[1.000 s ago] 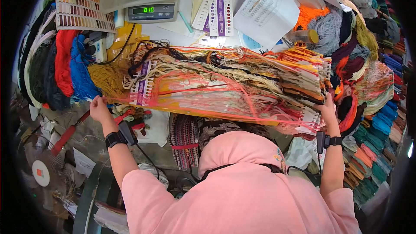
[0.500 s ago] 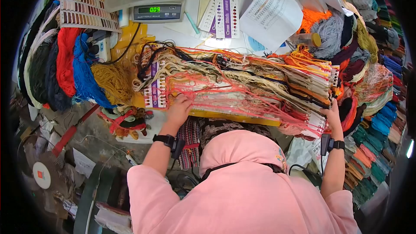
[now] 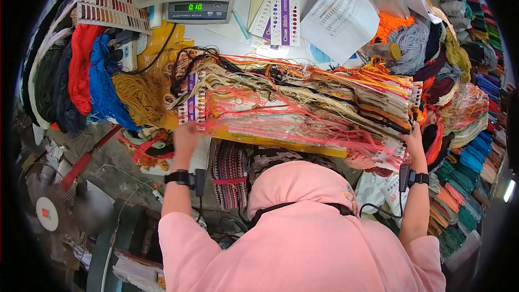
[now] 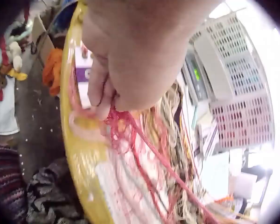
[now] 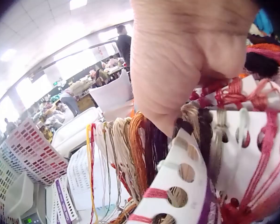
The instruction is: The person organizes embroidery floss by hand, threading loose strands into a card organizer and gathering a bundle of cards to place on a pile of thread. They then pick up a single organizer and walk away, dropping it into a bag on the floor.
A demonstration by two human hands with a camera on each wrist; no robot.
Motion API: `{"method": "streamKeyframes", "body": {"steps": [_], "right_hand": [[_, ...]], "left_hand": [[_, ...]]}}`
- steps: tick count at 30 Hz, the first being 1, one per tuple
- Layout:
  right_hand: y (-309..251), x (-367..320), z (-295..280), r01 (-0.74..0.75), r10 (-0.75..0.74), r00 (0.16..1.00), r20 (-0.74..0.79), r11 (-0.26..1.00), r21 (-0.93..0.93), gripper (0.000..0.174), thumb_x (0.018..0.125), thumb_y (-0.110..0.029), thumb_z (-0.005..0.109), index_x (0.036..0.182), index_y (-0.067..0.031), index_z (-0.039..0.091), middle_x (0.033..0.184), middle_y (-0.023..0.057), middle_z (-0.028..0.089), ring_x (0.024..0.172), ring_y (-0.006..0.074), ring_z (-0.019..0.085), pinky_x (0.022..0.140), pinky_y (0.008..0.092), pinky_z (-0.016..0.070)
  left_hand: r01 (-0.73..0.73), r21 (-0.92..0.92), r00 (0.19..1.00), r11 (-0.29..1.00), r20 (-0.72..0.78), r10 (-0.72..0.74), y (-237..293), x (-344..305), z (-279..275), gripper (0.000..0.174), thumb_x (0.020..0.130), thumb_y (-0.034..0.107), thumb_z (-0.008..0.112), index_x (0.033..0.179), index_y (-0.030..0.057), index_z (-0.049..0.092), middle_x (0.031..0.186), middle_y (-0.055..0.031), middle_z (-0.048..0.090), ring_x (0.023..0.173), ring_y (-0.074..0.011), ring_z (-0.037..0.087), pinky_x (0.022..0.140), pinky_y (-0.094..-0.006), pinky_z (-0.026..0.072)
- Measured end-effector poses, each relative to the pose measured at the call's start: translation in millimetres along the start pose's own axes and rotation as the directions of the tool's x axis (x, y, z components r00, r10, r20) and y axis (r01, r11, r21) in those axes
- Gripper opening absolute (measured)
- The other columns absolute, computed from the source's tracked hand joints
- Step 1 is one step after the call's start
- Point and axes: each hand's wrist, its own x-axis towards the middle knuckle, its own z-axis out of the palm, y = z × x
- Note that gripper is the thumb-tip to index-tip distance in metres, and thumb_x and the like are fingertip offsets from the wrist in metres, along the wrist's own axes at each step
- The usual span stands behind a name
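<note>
A long bundle of embroidery threads (image 3: 303, 97) in pink, beige, black and orange lies across the table, strung between punched cards. My left hand (image 3: 185, 141), blurred, is by the front of the purple-and-white card (image 3: 192, 94) at the bundle's left end. In the left wrist view its fingertips pinch pinkish-red thread (image 4: 151, 149). At the bundle's right end, my right hand (image 3: 414, 143) grips a white punched card (image 5: 186, 151) with threads looped through its holes. Its fingertips are partly hidden in the right wrist view.
A yellow table edge (image 3: 281, 147) runs in front of the threads. Behind are an electronic scale (image 3: 199, 11), printed sheets (image 3: 340, 19) and a small jar (image 3: 385, 50). Thick skeins (image 3: 105, 75) hang at left, more at right. A fan (image 3: 47, 213) stands lower left.
My left hand moved from the far left, where pink strands stretched to it, right over the bundle, then back left to the card. My right hand stays at the right end.
</note>
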Motion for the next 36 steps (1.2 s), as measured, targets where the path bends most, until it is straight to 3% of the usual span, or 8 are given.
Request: {"method": "streamKeyframes", "body": {"steps": [4,8,15,16,20,22,25,36], "right_hand": [[21,9,0,0.024,-0.024,1.0,0.012,0.999,0.049,0.057,0.062,0.004,0.056,0.114,0.0026,0.035,0.111,0.0117,0.046,0.102,0.0205,0.042,0.087,0.0251,0.0297],[24,9,-2,0.105,-0.105,0.994,-0.008,0.987,0.124,0.049,0.06,0.004,0.059,0.105,0.0015,0.041,0.103,0.0103,0.05,0.093,0.0195,0.046,0.082,0.0257,0.0339],[37,1,-48,-0.059,0.071,0.996,-0.048,0.977,0.206,0.054,0.064,0.002,0.053,0.116,0.0012,0.037,0.109,0.0089,0.046,0.099,0.02,0.042,0.085,0.0268,0.0305],[57,7,-58,-0.053,0.06,0.998,-0.022,0.969,0.24,0.055,0.064,0.002,0.053,0.117,0.0015,0.036,0.108,0.0092,0.047,0.098,0.0202,0.042,0.084,0.027,0.0312],[60,4,-66,-0.076,0.097,0.989,-0.11,0.98,0.184,0.046,0.065,0.005,0.052,0.109,0.0001,0.04,0.099,0.0068,0.05,0.087,0.0179,0.047,0.078,0.0265,0.0361],[62,4,-63,-0.102,0.124,0.984,-0.126,0.981,0.168,0.046,0.065,0.005,0.051,0.109,0.001,0.039,0.099,0.0072,0.049,0.087,0.0178,0.046,0.079,0.0258,0.0353],[49,-5,-56,-0.11,0.129,0.986,-0.103,0.979,0.173,0.045,0.065,0.005,0.051,0.108,0.0012,0.039,0.098,0.007,0.049,0.087,0.0176,0.046,0.078,0.0258,0.0353],[47,-22,-71,-0.176,0.192,0.976,-0.107,0.975,0.137,0.062,0.063,0.003,0.054,0.121,0.0012,0.031,0.112,0.0094,0.045,0.1,0.0211,0.042,0.086,0.0272,0.0315]], "left_hand": [[0.296,-0.228,0.797,0.927,-0.476,-0.372,-86,8,-63,0.014,0.073,0.014,0.054,0.079,0.0047,0.063,0.063,-0.0105,0.059,0.061,-0.0256,0.058,0.054,-0.0352,0.0453],[-0.087,-0.989,0.521,0.117,-0.145,-0.841,-155,10,-94,0.018,0.08,0.01,0.048,0.09,-0.0013,0.058,0.075,-0.007,0.058,0.067,-0.0163,0.056,0.052,-0.0279,0.0451],[-0.431,-0.894,0.577,-0.12,-0.171,-0.799,-279,18,-131,0.018,0.084,0.009,0.046,0.097,-0.0029,0.051,0.083,-0.0092,0.055,0.072,-0.0181,0.054,0.062,-0.0253,0.0486],[-0.385,-0.867,0.838,-0.317,-0.184,-0.513,-272,15,-139,0.023,0.084,0.009,0.047,0.104,-0.002,0.047,0.087,-0.0088,0.056,0.077,-0.0191,0.054,0.067,-0.0264,0.0475],[0.003,-0.812,0.834,0.584,-0.321,-0.45,-62,31,-128,0.044,0.077,0.008,0.055,0.118,0.002,0.039,0.116,-0.0144,0.044,0.103,-0.0228,0.046,0.084,-0.0344,0.0404],[-0.243,0.057,0.896,0.968,-0.369,0.247,-51,37,-82,0.055,0.071,0.001,0.055,0.122,0.0038,0.036,0.125,-0.0164,0.035,0.115,-0.0295,0.035,0.093,-0.0387,0.0321],[-0.359,0.348,0.925,0.866,0.009,0.38,19,42,-59,0.064,0.063,-0.008,0.049,0.124,0.0045,0.034,0.128,-0.0158,0.032,0.12,-0.0306,0.029,0.098,-0.04,0.0235],[-0.558,0.584,0.781,0.589,0.132,0.61,110,152,2,0.045,0.075,0.011,0.048,0.119,0.0094,0.04,0.12,-0.0086,0.043,0.106,-0.0214,0.044,0.078,-0.0368,0.0417]]}}
